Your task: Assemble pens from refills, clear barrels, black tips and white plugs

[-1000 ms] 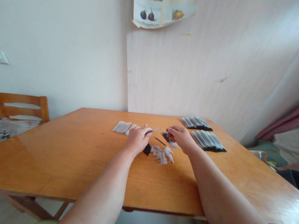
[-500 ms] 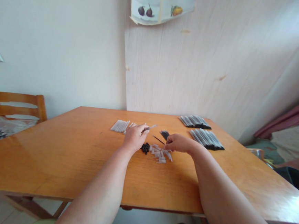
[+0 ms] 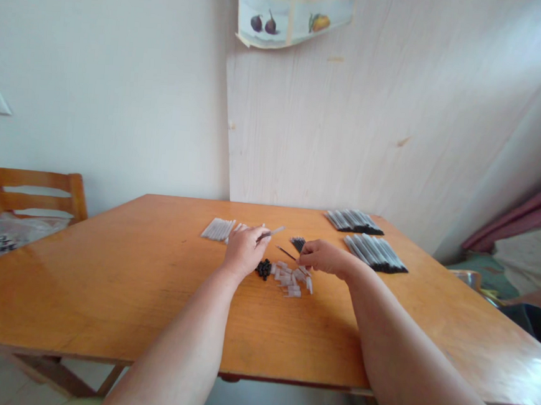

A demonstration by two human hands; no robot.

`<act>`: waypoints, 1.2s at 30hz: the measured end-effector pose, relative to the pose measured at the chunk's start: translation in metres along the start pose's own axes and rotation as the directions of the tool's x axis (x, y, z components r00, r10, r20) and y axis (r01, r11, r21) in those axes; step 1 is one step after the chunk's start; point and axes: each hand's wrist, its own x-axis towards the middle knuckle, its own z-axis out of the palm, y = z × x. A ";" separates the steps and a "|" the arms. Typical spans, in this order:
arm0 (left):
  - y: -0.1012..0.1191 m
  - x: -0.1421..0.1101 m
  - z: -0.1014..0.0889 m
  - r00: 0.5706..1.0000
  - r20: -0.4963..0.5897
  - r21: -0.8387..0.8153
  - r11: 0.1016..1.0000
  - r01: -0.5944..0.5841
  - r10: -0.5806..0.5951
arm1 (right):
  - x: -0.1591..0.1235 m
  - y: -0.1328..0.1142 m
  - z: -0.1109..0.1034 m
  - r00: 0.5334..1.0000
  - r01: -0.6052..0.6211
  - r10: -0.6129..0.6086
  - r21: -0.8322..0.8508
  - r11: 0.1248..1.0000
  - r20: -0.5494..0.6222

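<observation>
One slim tube (image 3: pixel 276 231) pinched, protruding from left hand (image 3: pixel 244 249) | pale pieces (image 3: pixel 288 277) beside right hand (image 3: pixel 323 257), fingers' hold unclear

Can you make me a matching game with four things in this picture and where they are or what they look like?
Things
1. Small black pieces
2. Left hand
3. Chair
4. Fruit pictures

Clues
A. Up on the wall
B. Brown, at the far left
C. In a pile just left of the small whitish pieces
D. Holding a thin stick with a pale end

Right pairs: 1-C, 2-D, 3-B, 4-A
</observation>
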 end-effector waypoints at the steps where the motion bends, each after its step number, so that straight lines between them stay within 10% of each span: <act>1: 0.000 0.000 0.000 1.000 -0.002 0.000 1.000 -0.004 0.004 | 0.001 0.001 0.000 1.000 0.010 -0.009 0.057 0.998 -0.025; 5: 0.000 0.000 0.000 1.000 -0.008 -0.004 1.000 -0.017 0.017 | 0.006 0.003 0.002 0.995 0.068 -0.033 0.391 0.918 -0.095; 10: 0.003 0.000 0.000 1.000 -0.014 -0.002 1.000 -0.013 0.013 | 0.005 -0.003 -0.001 0.992 0.114 -0.021 0.781 0.614 -0.128; 18: 0.005 0.000 -0.001 1.000 0.008 0.011 1.000 -0.029 0.029 | 0.009 -0.002 -0.001 0.987 0.125 0.041 0.917 0.380 -0.152; 24: 0.007 0.000 -0.002 1.000 0.015 0.007 1.000 -0.027 0.027 | 0.010 -0.001 0.000 0.980 0.139 0.072 0.898 0.417 -0.185; 36: 0.000 0.000 0.000 1.000 0.001 0.031 0.999 -0.009 0.009 | 0.012 -0.002 0.016 0.973 -0.017 0.110 0.418 0.908 -0.201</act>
